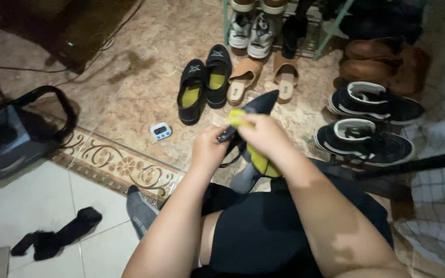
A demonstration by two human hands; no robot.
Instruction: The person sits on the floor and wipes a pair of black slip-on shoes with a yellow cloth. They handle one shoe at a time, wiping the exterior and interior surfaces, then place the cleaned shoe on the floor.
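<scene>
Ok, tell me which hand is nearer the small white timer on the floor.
Left. The left hand sits just right of the timer, holding the dark shoe. The right hand is farther right, pressing a yellow cloth on that shoe.

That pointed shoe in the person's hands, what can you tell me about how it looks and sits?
The pointed shoe is dark grey with a matt look and a sharp toe aimed up and away. It is held tilted above the lap. The left hand grips its strap end, and the right hand presses a yellow cloth against it. Its lower part is hidden.
</scene>
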